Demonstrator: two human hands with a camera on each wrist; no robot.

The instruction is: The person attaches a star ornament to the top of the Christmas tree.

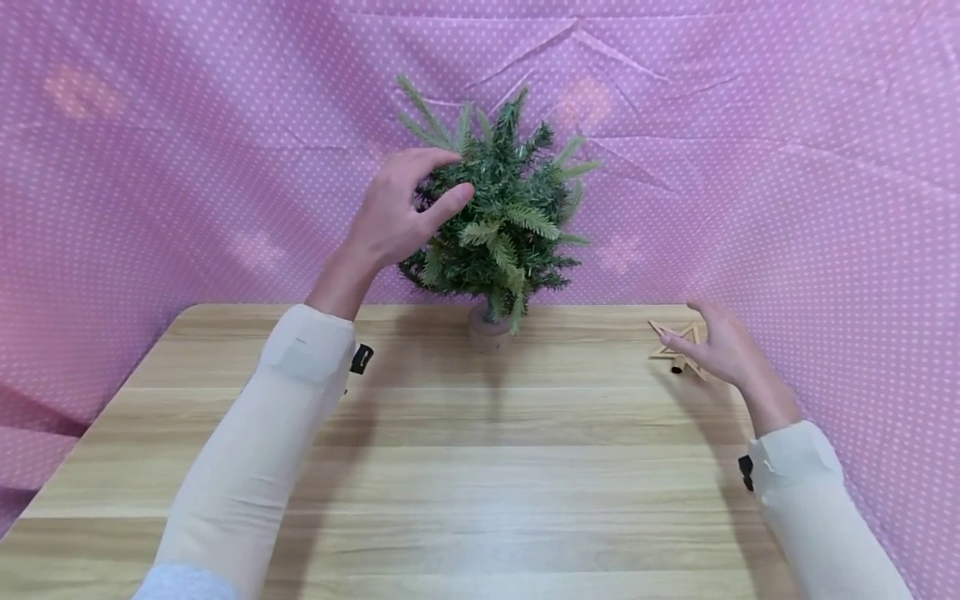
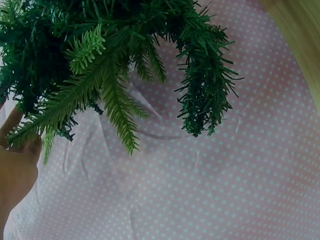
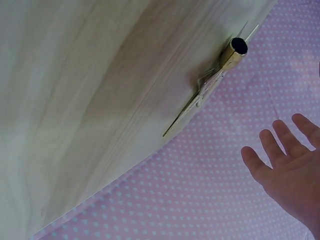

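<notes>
A small artificial Christmas tree (image 1: 517,200) with a round base (image 1: 490,329) stands upright at the table's far edge. My left hand (image 1: 401,204) is at its upper left side, thumb and fingers spread apart, fingertips right at the branches. In the left wrist view, green sprigs (image 2: 120,105) partly cover the left hand (image 2: 17,165). A gold star tree topper (image 1: 660,352) with a short tube (image 1: 677,364) lies at the far right of the table. My right hand (image 1: 716,342) hovers over it; in the right wrist view, its fingers (image 3: 272,147) are straight and apart from the star topper (image 3: 232,55).
The light wood table (image 1: 487,483) spreads out in front of me. Pink cloth with white dots (image 1: 825,208) hangs behind it and along both sides, close to the right arm.
</notes>
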